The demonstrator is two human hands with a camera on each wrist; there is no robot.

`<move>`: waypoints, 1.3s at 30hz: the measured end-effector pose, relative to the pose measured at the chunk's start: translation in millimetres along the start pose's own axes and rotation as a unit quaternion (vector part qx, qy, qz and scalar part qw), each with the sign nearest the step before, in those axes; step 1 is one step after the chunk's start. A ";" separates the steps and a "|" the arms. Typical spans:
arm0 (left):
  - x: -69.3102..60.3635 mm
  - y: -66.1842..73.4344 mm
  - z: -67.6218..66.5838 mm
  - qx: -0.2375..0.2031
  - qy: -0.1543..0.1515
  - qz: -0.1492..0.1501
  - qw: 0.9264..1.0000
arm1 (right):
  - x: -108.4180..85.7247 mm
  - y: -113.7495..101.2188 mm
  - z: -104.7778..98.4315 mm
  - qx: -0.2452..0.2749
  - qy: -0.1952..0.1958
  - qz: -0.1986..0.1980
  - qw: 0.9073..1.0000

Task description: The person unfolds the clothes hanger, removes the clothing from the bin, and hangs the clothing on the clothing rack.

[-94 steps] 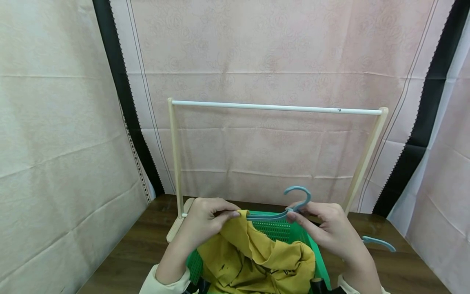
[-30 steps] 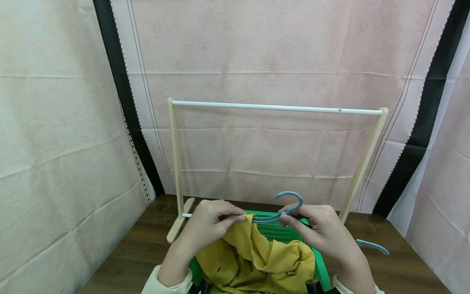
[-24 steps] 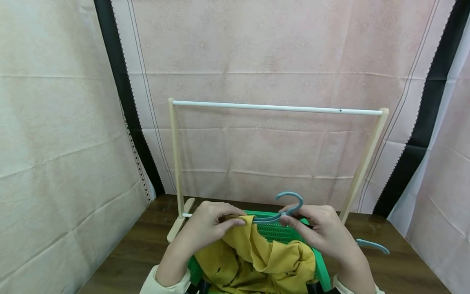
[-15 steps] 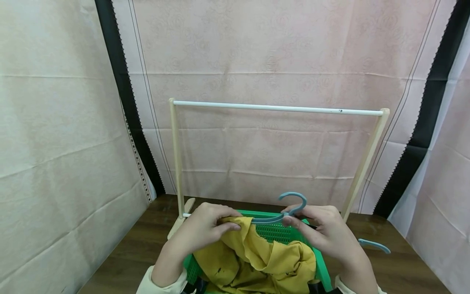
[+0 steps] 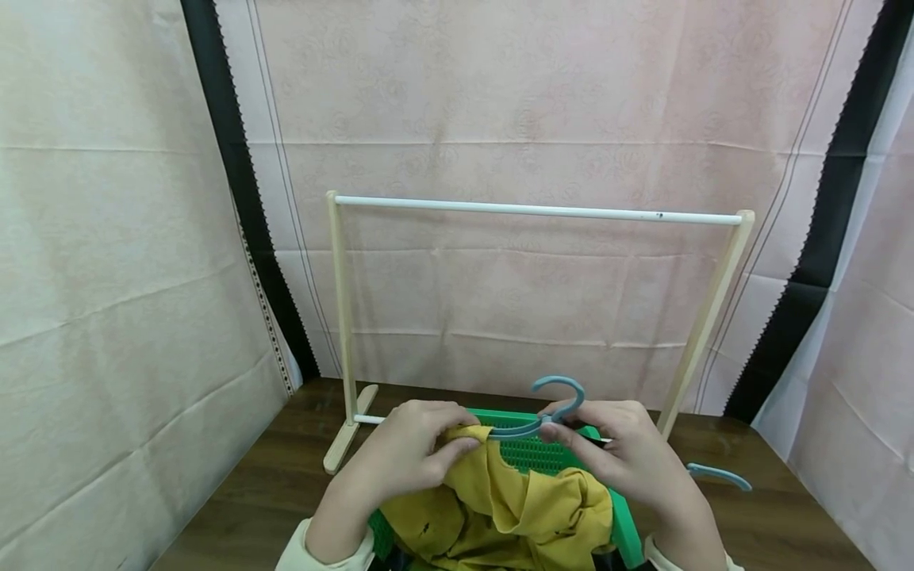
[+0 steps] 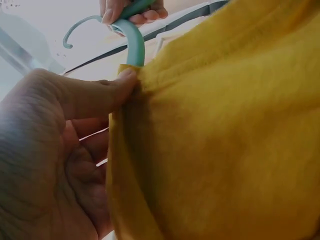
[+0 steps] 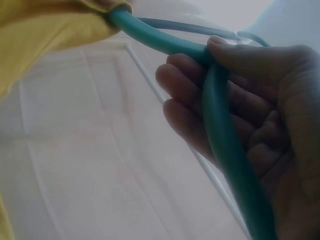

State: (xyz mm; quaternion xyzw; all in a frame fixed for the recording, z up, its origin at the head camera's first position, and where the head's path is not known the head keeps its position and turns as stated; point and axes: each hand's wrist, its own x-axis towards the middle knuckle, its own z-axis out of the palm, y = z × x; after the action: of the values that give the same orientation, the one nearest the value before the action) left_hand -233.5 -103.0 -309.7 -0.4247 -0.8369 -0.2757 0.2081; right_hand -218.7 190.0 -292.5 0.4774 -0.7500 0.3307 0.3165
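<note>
A light-blue clothes hanger [image 5: 517,433] lies roughly level in the head view, hook up. Just below the hook, my right hand [image 5: 617,444] pinches it between thumb and fingers; the hanger's other end comes out past the right wrist. My left hand [image 5: 410,448] pinches the edge of a yellow garment [image 5: 528,507] where it covers the hanger's left arm. Up close in the left wrist view, the left thumb presses the cloth [image 6: 225,120] at the point where the hanger [image 6: 134,45] goes in. The rest of the garment hangs crumpled over a green basket [image 5: 531,456].
Behind the hands stands a garment rack with a white bar [image 5: 535,208] and cream posts [image 5: 341,309]. Its left foot [image 5: 350,432] rests on the brown wooden table [image 5: 243,492]. Pale patterned fabric [image 5: 535,95] surrounds the table at the back and sides.
The hanger and right hand have shifted slightly left and down. The left hand has changed its hold on the cloth edge, and slightly less of the hanger arm shows between the hands.
</note>
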 end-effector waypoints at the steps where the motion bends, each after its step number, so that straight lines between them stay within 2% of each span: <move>1: -0.8 0.3 -0.6 0.012 -0.001 0.001 1.000 | -0.1 0.2 -0.5 -0.001 0.002 0.000 1.000; 5: -2.2 0.8 -1.5 0.056 0.001 0.014 0.998 | -1.1 1.9 -2.1 -0.007 0.013 -0.007 1.000; 9: -1.0 1.6 -0.4 0.067 0.007 0.020 0.998 | -2.3 3.0 -1.8 -0.006 0.012 -0.005 1.000; 15: 0.8 1.6 1.6 0.064 0.016 0.014 0.998 | -2.8 2.1 -0.2 -0.001 0.012 -0.004 1.000; 21: 1.8 -0.6 3.6 0.054 0.037 0.028 0.997 | -0.4 1.0 1.8 0.000 0.015 -0.014 1.000; 28: 2.9 -1.1 7.1 0.029 0.057 0.067 0.996 | 4.2 2.3 11.1 -0.016 0.040 -0.060 0.997; 34: 3.1 0.8 8.5 0.010 0.062 0.070 0.996 | 5.6 1.0 14.6 -0.027 0.055 -0.068 0.996; 39: 4.8 3.4 9.9 0.002 0.066 0.082 0.994 | 10.3 -0.1 21.8 0.012 0.044 -0.088 0.995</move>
State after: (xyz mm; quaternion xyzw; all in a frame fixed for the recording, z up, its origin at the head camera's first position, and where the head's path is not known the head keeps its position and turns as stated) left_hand -234.4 -92.1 -313.5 -0.4721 -0.7845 -0.2834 0.2854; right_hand -225.7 167.3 -297.0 0.5307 -0.6861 0.3314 0.3712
